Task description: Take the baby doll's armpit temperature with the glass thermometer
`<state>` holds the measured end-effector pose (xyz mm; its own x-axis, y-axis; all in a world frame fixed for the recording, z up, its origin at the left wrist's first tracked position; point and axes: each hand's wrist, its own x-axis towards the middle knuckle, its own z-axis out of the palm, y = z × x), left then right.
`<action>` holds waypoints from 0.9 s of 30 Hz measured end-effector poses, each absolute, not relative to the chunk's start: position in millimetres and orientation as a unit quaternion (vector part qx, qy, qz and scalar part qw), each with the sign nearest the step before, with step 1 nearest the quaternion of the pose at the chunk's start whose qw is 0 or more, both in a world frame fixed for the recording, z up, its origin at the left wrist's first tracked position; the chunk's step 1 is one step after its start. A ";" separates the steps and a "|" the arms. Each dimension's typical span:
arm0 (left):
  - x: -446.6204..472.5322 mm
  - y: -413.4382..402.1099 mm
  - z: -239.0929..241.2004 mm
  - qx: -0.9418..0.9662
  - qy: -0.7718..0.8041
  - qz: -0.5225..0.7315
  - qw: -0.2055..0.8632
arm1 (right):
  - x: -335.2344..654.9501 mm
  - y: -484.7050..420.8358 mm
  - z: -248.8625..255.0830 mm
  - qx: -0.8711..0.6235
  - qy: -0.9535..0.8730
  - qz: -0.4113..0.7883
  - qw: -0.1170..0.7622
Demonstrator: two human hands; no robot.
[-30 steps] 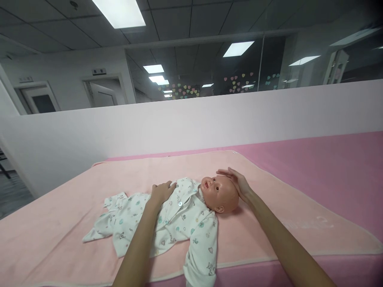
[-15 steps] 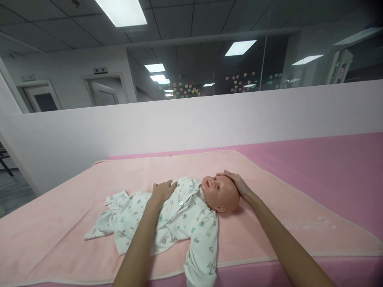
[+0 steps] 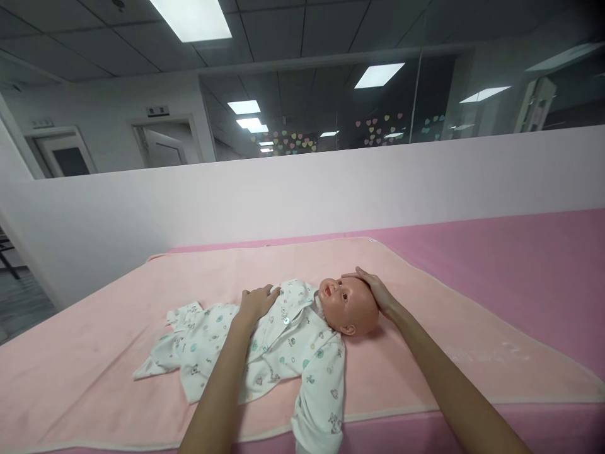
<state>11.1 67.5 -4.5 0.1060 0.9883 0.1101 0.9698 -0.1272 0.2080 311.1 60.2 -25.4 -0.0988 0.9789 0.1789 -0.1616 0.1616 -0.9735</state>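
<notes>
A baby doll (image 3: 347, 302) in a white printed sleepsuit (image 3: 278, 347) lies on its back on a pale pink blanket (image 3: 113, 328), head to the right. My left hand (image 3: 258, 301) rests flat on the doll's chest, fingers stretched out. My right hand (image 3: 373, 288) lies over the top of the doll's bald head, fingers curved lightly along it. One sleeve of the sleepsuit hangs over the blanket's near edge.
The blanket covers a darker pink padded surface (image 3: 520, 271) that runs off to the right. A low white partition wall (image 3: 302, 189) stands right behind it. Beyond are glass panels with heart stickers (image 3: 373, 129) and a door (image 3: 161, 148).
My right hand has settled lower onto the top of the doll's head. My left hand has stayed on the chest.
</notes>
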 end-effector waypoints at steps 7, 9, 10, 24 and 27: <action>9.1 70.5 -5.8 0.743 0.655 0.124 0.064 | 314.7 64.9 -27.3 -0.376 -0.512 0.496 0.592; 6.6 73.6 -7.8 0.741 0.654 0.132 0.078 | 311.7 60.9 -27.1 -0.375 -0.552 0.506 0.547; 5.0 75.2 -8.8 0.740 0.653 0.137 0.085 | 310.2 59.3 -27.0 -0.372 -0.564 0.508 0.534; 61.3 42.6 1.0 0.799 0.414 0.356 0.250 | 307.6 57.7 -26.7 -0.364 -0.567 0.508 0.537; 67.7 34.6 -0.9 0.830 0.426 0.296 0.206 | 308.2 58.2 -27.4 -0.367 -0.566 0.506 0.537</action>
